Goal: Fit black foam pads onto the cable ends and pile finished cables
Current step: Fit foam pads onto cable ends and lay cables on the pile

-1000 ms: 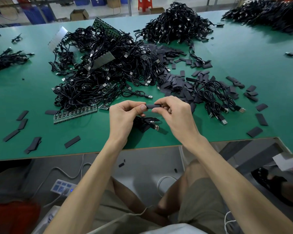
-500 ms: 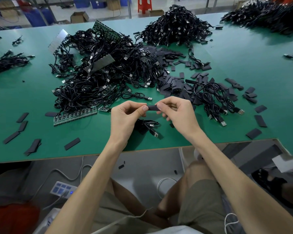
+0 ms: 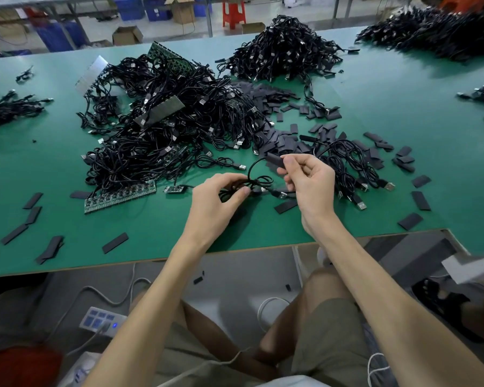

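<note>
Scene: I sit at a green surface (image 3: 53,169) strewn with cables and loose pads.
Left hand (image 3: 218,196): closed around the coiled cable (image 3: 259,181), thumb and forefinger pinching the bundle, its USB plug (image 3: 281,194) poking out toward 3 o'clock.
Right hand (image 3: 309,180): thumb and forefinger clamped on the pad (image 3: 274,160), which looks already sleeved over the cable's other end; the wire loops out of it toward 9 o'clock and down into my left hand.
Pad to hand: at 11 o'clock from my right palm, touching the fingertips, raised above the surface.
Step in hand: judging by the pad on the end, this cable is close to done and bound for a pile.
Doing it well: I should press the pad squarely home before letting go, keep the coil gathered so it does not spring open, and drop it clear of the unfinished tangle (image 3: 162,129) at 11 o'clock.
Spare pads (image 3: 285,143): scattered just beyond my right hand, at 12 o'clock.
</note>
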